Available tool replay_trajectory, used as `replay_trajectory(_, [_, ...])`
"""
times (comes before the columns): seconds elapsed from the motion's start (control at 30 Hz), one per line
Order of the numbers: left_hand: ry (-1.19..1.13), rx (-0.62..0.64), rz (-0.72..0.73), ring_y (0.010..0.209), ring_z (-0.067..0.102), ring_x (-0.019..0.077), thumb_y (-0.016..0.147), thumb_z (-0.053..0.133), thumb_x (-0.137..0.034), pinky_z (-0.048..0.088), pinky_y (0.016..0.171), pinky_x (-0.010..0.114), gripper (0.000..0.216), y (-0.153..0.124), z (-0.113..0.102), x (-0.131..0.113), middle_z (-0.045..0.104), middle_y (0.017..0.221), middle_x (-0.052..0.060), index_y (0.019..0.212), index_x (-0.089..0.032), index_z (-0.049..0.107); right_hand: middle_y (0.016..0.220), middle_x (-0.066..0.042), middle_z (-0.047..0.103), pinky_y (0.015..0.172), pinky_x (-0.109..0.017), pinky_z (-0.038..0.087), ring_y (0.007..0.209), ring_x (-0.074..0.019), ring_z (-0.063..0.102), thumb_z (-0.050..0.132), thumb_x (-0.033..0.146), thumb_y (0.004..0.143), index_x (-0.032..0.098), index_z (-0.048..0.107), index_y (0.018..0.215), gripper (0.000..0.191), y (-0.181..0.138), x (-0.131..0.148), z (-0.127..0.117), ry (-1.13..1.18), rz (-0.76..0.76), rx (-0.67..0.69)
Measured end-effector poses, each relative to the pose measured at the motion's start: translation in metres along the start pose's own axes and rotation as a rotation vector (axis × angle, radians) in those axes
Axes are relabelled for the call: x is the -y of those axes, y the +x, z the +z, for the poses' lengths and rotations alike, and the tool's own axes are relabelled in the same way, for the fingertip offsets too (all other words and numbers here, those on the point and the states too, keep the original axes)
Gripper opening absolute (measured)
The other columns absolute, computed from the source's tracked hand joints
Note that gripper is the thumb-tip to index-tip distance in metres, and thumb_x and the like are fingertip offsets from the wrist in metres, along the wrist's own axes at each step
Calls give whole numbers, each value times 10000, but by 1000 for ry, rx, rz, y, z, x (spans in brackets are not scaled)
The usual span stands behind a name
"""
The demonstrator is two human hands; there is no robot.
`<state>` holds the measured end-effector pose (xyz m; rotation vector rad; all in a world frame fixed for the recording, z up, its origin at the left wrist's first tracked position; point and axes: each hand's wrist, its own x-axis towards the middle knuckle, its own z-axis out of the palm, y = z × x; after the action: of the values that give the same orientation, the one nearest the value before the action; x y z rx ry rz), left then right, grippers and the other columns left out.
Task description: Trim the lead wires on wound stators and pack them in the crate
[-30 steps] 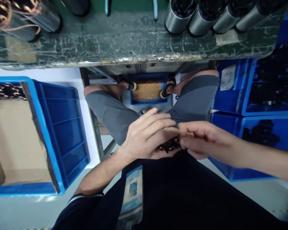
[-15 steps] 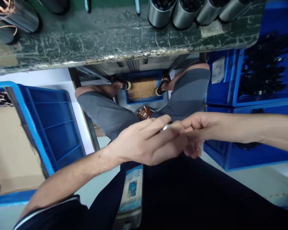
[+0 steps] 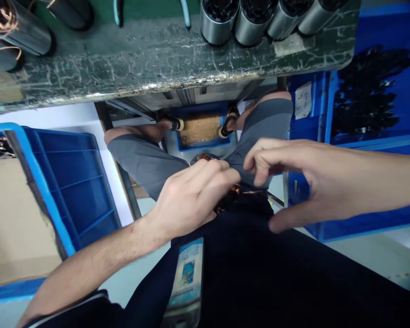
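Note:
A copper-wound stator (image 3: 205,157) lies at my lap between the thighs, mostly covered by my left hand (image 3: 196,196). The fingers of that hand are curled over it, and their tips are partly hidden. Loose copper wire (image 3: 251,192) sticks out to the right from under the left fingers. My right hand (image 3: 294,177) hovers just right of the wire, thumb spread well away from bent fingers, with nothing visible in it.
Ahead is the worn green bench edge (image 3: 150,86), bearing metal stators (image 3: 218,27) at right, wired ones (image 3: 30,32) at left and blue-handled tools (image 3: 185,13). Blue crates (image 3: 71,173) flank me, the right one with black parts (image 3: 369,91). A shallow tray (image 3: 200,130) sits between the feet.
My hands were together above the lap; now they are apart. The right hand has moved right and opened, while the left has moved slightly left, onto the stator. The view has shifted slightly.

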<state>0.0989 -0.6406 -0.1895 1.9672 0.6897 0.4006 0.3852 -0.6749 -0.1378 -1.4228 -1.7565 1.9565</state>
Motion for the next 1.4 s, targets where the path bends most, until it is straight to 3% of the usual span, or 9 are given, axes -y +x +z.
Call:
replay_trajectory(0.17, [-17,13,175,1098,833,208,994,766,-236,674,1138,420,180,2,-1,2,838,1174,-31,1115,-370,775,716,71,533,609,-288,426,614,-119,485,803,632,1038,244,622,936,440,8,-13,18,557,254,292])
replay_trajectory(0.4, [-607,423,-336,747,815,219,1120,616,-536,678,747,348,334,-2,0,3,814,878,60,1107,-208,680,701,17,501,619,-395,289,649,-177,360,548,169,1110,251,545,767,352,11,8,15,-555,-526,-167])
replay_trajectory(0.5, [-210,122,-191,904,840,240,1035,751,-425,678,857,361,279,-15,1,11,854,1076,76,1234,-238,693,917,2,677,713,-322,453,810,-173,612,828,320,1020,261,682,958,169,16,5,7,-341,-238,-126])
replay_trajectory(0.57, [80,-78,13,1069,846,260,1001,763,-335,675,1023,401,227,-25,3,18,858,1241,80,1219,-279,739,1055,-21,750,751,-302,525,894,-193,710,995,488,859,256,727,1117,438,21,0,9,25,75,92])
replay_trajectory(0.67, [153,-125,161,1158,845,267,993,764,-367,653,1160,418,172,-36,5,24,864,1294,40,1159,-323,777,866,11,713,659,-275,468,729,-156,644,911,615,924,230,669,1016,464,32,-1,21,395,272,324])
replay_trajectory(0.9, [-376,-373,-390,1032,782,225,976,873,-489,647,968,359,413,-46,-5,30,795,1158,38,1262,-272,669,807,14,711,679,-320,412,703,-160,609,774,464,1057,242,711,921,268,87,56,-11,-305,-201,-145])
replay_trajectory(1.13, [-1107,-776,-553,940,792,216,978,751,-568,683,847,363,440,-41,-14,42,791,1255,101,1221,-204,707,1517,-200,647,1073,-542,570,1366,-400,626,729,219,1035,207,689,1500,467,249,104,-34,-800,-455,-827])
replay_trajectory(1.27, [-902,-749,-532,1223,828,296,1040,760,-599,681,1007,413,537,-52,-25,43,775,1454,130,1432,-249,651,1691,-261,565,1350,-760,337,1565,-457,483,718,180,1040,115,759,1334,304,306,113,-40,-998,-482,-830])
replay_trajectory(1.4, [-357,-775,-441,1404,753,302,1087,752,-574,582,1221,464,561,-56,-44,53,751,1502,117,1534,-279,583,1607,-141,710,1443,-771,117,1562,-373,536,630,368,1147,238,805,1083,227,281,110,-32,-784,-669,-886])
